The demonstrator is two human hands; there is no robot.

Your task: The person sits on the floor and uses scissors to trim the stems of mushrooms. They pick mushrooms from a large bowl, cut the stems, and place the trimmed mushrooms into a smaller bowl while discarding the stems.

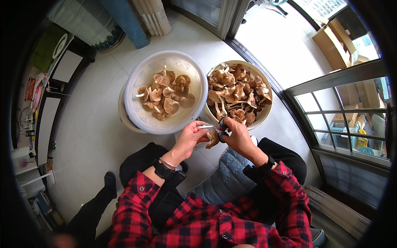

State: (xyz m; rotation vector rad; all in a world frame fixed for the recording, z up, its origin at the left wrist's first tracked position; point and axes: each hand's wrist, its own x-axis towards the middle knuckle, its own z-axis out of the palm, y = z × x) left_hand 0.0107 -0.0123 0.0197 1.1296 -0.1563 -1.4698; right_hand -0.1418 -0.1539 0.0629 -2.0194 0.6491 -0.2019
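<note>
My right hand [237,134] is closed around the dark handles of a pair of scissors [223,129], their blades pointing toward my left hand. With closed fingers, my left hand [191,138] grips a mushroom [212,139]; its brown cap hangs between my hands, below the blades. A pale, narrow piece, perhaps a stem, shows at my left fingertips. Beyond my left hand is a wide white basin [134,93] with several brown mushrooms [169,93] lying in it. To its right, a cream tub [269,108] is heaped with more mushrooms [237,93].
Another pale container [124,111] shows partly under the white basin. A blue quilted cloth [225,177] lies between my knees. Sliding door frames [289,99] run along the right, with cardboard boxes [331,45] beyond. Someone else's dark-clothed leg [93,211] reaches in at lower left, near a cabinet [47,124].
</note>
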